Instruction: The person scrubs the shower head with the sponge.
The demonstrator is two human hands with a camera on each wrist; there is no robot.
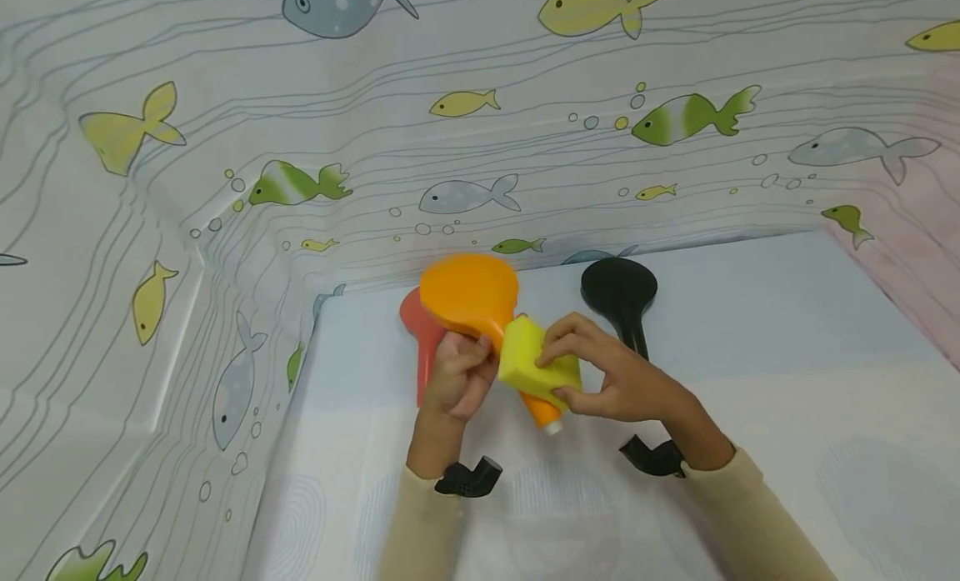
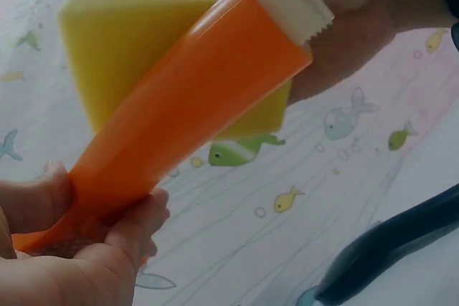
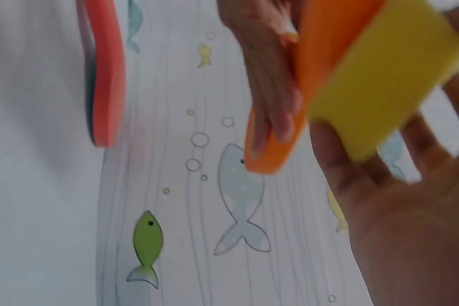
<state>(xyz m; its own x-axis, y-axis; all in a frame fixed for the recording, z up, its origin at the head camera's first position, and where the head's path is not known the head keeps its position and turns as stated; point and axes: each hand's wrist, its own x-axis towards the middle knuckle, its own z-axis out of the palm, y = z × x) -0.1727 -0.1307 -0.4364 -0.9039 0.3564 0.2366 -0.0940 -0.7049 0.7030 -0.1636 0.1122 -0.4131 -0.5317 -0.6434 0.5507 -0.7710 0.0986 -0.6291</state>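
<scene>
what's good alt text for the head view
A left hand holds an orange shower head; the right hand holds a yellow sponge at its handle. A red shower head and a black shower head lie on the pale surface, with fish-print sheeting behind.

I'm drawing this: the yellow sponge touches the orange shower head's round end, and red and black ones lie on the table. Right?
Not the round end: the yellow sponge is against the handle of the orange shower head, as the left wrist view shows. The red one and black one do lie on the table.
</scene>
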